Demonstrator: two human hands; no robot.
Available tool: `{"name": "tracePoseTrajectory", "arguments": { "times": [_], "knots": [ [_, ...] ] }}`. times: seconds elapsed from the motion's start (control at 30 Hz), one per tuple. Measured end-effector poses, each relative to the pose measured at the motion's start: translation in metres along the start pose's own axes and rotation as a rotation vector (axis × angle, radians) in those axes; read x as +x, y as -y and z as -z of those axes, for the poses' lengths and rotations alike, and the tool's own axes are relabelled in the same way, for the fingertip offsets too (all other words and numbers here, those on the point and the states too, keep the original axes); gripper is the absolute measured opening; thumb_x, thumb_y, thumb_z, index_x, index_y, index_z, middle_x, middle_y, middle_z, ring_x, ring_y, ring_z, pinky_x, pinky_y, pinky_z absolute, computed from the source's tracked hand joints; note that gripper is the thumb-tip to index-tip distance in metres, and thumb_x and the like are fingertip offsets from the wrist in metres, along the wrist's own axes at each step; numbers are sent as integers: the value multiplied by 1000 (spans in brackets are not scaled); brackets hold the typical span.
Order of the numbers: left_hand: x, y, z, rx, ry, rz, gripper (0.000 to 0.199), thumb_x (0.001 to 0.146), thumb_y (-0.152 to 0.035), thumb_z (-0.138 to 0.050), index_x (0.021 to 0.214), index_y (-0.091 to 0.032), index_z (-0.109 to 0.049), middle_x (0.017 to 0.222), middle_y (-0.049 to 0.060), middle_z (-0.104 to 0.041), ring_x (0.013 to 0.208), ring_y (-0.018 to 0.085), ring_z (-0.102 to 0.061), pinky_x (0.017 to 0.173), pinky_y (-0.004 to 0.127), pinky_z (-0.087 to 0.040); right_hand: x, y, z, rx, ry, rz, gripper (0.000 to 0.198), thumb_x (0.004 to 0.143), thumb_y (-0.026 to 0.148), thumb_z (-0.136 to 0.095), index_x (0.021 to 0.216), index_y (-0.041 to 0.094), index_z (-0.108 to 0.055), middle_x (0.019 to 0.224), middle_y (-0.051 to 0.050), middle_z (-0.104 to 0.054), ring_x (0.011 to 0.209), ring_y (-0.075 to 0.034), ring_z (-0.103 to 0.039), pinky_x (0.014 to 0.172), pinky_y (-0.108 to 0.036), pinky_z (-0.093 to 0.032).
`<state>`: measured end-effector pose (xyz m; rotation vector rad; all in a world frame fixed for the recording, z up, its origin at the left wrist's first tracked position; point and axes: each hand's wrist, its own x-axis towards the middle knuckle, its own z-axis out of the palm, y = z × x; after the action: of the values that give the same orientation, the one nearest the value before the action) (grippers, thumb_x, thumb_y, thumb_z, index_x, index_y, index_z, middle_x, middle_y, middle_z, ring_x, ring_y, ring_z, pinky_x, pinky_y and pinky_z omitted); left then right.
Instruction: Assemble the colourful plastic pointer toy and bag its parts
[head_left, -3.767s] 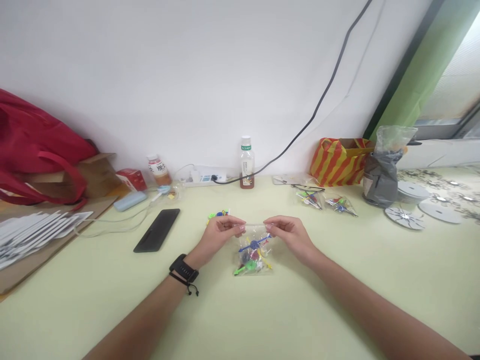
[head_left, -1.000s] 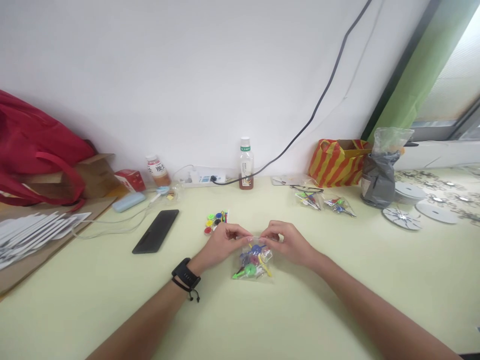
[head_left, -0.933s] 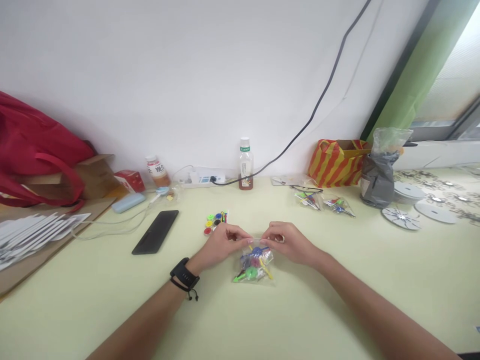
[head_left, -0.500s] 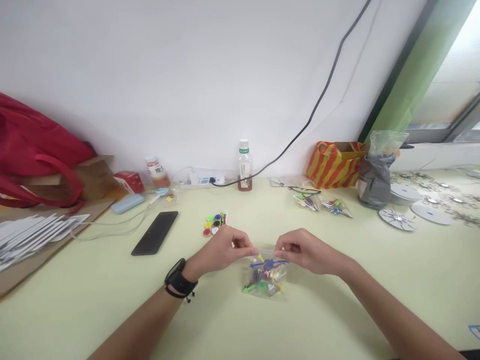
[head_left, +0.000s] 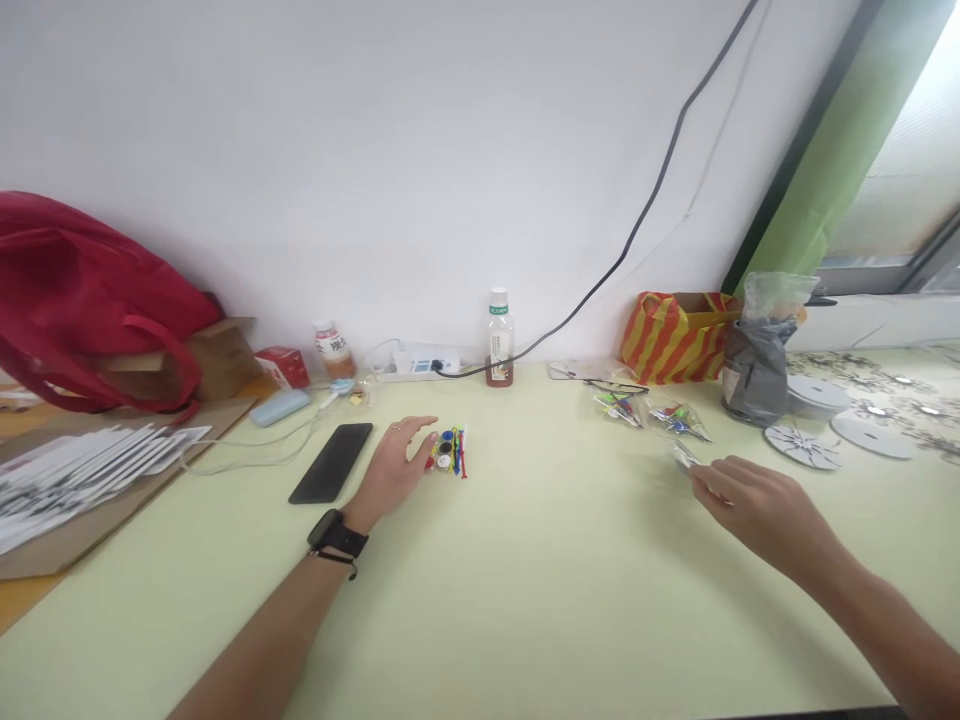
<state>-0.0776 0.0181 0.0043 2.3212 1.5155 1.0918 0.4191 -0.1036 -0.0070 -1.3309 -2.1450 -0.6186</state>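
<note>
— Start at the fingers. What is the left hand (head_left: 390,470) doing?

— It lies flat on the worktop (head_left: 525,600), fingers (head_left: 416,428) loosely spread and holding nothing. Their tips touch a small heap of coloured plastic pieces (head_left: 448,452) just to its right. A black phone (head_left: 332,462) lies just to its left.

— And the right hand (head_left: 757,505)?

— It reaches toward the right, fingers curled inward. Something small and clear — a small clear bag (head_left: 684,458), blurred — shows at the fingertips. I cannot tell whether they pinch it or merely touch it.

— What lies beyond?

— Two filled bags (head_left: 649,408) of coloured parts rest on the worktop just past the right hand. Behind them stand a striped bag (head_left: 675,335) and a grey sack (head_left: 754,360). A bottle (head_left: 499,340) stands at the wall — a red bag (head_left: 82,300) sits far left.
</note>
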Motion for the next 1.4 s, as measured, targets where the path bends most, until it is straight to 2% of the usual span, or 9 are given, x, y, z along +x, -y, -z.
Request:
{"name": "tracePoseTrajectory", "arguments": {
  "times": [0.1,0.23,0.4,0.57,0.73,0.83,0.97,1.13,1.4],
  "knots": [
    [-6,17,-10,13,100,-20,48,104,-47,-48,145,-23,-55,150,11,-56,141,28,-48,120,48,-35,-7,-1,-25,-170,119,105,41,102,18,-42,65,21,-57,62,-4,-60,62,-19,-56,62,-33,-34],
    [-10,19,-17,69,236,-23,58,103,-54,-48,154,-27,-47,165,12,-39,153,32,-32,124,52,-28,-10,-6,-46,-233,170,44,38,102,19,-41,69,20,-58,69,-5,-64,67,-20,-59,63,-33,-34],
    [-9,13,-20,136,314,-50,65,102,-57,-48,158,-26,-41,166,14,-37,153,34,-33,124,54,-30,2,-7,-50,-170,212,-12,36,104,35,-44,79,20,-65,78,-8,-69,74,-23,-64,66,-35,-39],
    [-11,-8,-32,141,370,-110,71,101,-56,-51,161,-22,-36,166,15,-35,154,33,-32,125,52,-30,37,46,-54,176,308,30,25,102,32,-49,114,21,-68,101,-11,-72,93,-27,-68,80,-40,-51],
    [-14,-51,-46,21,466,-247,70,100,-57,-52,161,-26,-37,170,9,-29,156,32,-28,128,49,-28,73,109,-73,488,367,37,59,102,45,-51,157,27,-38,151,-12,-54,139,-30,-50,113,-49,-45],
    [-15,-66,-50,-74,547,-341,62,107,-44,-42,165,-32,-26,172,1,-24,159,26,-22,130,45,-24,85,124,-93,552,340,12,78,98,56,-56,163,24,-27,162,-16,-41,149,-33,-39,119,-54,-38],
    [-15,-61,-51,-147,411,-317,57,105,-27,-41,162,-29,-32,168,4,-34,155,23,-29,128,45,-28,94,122,-107,682,297,-10,61,97,46,-61,152,23,-45,146,-15,-58,137,-32,-51,114,-53,-43],
    [-10,-48,-53,-182,274,-209,36,103,-28,-51,136,-26,-62,130,9,-66,123,27,-59,110,47,-47,96,111,-102,842,320,-107,26,97,27,-59,122,24,-66,113,-11,-70,107,-27,-65,95,-46,-55],
    [-16,-62,-49,-155,364,-308,36,99,-37,-62,134,-31,-68,148,9,-57,130,29,-55,112,49,-46,90,111,-109,1066,302,-232,34,93,19,-58,125,24,-64,114,-9,-69,100,-22,-70,91,-39,-58]
  ]
}}
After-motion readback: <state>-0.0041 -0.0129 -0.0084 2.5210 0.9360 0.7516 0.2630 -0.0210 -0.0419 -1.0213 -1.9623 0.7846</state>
